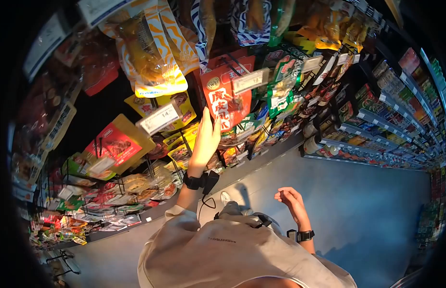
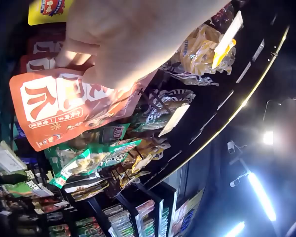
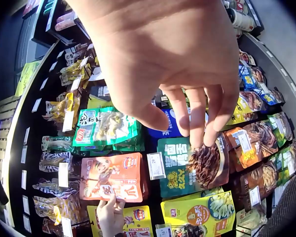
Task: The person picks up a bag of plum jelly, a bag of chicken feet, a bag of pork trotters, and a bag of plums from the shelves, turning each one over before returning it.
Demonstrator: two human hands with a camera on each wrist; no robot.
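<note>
A red snack bag (image 1: 228, 96) with large white Chinese characters hangs on the rack at the middle of the head view. My left hand (image 1: 205, 144) pinches its lower left edge. In the left wrist view the fingers of that hand (image 2: 123, 44) curl at the border of the red bag (image 2: 54, 111), with similar red bags behind it. My right hand (image 1: 292, 201) is held low in front of the body, holding nothing, its fingers loosely bent. The right wrist view shows this hand (image 3: 172, 54) big in the foreground, with the packs beyond it.
Price tags (image 1: 160, 117) stick out on hooks among the packs. An orange-and-white pouch (image 1: 151, 57) hangs to the upper left, green pouches (image 1: 284, 84) to the right. More stocked shelves (image 1: 376, 125) line the right side. Grey floor (image 1: 357, 201) lies below.
</note>
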